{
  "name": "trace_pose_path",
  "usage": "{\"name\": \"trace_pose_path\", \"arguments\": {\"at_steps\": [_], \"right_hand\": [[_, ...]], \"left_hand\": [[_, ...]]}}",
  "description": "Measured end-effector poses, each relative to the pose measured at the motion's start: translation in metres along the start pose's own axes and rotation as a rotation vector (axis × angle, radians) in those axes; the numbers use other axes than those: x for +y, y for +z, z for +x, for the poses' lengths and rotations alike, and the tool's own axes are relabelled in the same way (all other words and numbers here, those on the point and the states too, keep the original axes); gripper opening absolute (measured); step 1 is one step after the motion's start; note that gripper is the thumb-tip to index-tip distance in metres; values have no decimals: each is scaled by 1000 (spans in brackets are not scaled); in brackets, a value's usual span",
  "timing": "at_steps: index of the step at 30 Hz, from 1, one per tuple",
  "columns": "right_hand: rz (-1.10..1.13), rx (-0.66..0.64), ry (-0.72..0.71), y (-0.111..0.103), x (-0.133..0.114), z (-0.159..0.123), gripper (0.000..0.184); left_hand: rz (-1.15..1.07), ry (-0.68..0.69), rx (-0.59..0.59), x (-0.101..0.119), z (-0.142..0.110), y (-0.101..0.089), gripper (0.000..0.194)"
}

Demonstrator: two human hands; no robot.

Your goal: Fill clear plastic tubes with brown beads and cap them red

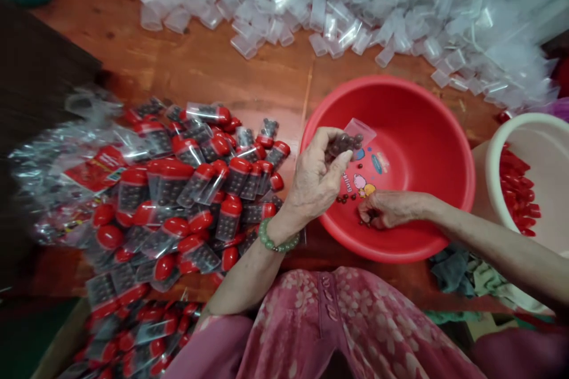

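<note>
My left hand (316, 174) is closed around a clear plastic tube (359, 130) partly filled with small dark brown balls (347, 142). It holds the tube tilted over the left side of a red basin (427, 148). Down in the basin, my right hand (386, 209) has its fingers curled together at the bottom, among a few loose brown balls (344, 198). Whatever its fingertips grip is hidden. A printed cartoon decal (365, 183) shows on the basin floor between my hands.
Filled tubes with red caps (178, 172) lie heaped on the wooden floor (284, 83) at left, beside clear plastic bags (48, 160). Clear tubes without caps (338, 18) are piled along the back. At right, a white bucket (493, 160) holds red caps (518, 189), with cloths (451, 269) near it.
</note>
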State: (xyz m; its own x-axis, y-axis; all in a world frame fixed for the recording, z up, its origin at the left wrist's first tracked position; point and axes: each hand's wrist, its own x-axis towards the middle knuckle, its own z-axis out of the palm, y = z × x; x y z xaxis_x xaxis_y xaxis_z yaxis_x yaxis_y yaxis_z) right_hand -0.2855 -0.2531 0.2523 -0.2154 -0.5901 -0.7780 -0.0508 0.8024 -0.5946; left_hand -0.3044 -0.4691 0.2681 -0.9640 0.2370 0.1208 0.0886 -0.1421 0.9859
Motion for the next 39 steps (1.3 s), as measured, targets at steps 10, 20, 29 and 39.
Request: {"name": "trace_pose_path", "arguments": {"at_steps": [10,20,29,39], "right_hand": [[19,182,-20,-11,-3,-13,12],[-6,1238,-520,-59,-73,-97,6],[-439,1284,-593,-51,-90,-65,6],[-445,1282,-639,-39,-80,-49,26]], "left_hand": [[-355,-161,-96,5,2,-3,28],[-479,-258,-189,5,-3,5,27],[-556,-322,-189,10,-5,6,26],[-602,-294,-179,8,-2,6,23]]}}
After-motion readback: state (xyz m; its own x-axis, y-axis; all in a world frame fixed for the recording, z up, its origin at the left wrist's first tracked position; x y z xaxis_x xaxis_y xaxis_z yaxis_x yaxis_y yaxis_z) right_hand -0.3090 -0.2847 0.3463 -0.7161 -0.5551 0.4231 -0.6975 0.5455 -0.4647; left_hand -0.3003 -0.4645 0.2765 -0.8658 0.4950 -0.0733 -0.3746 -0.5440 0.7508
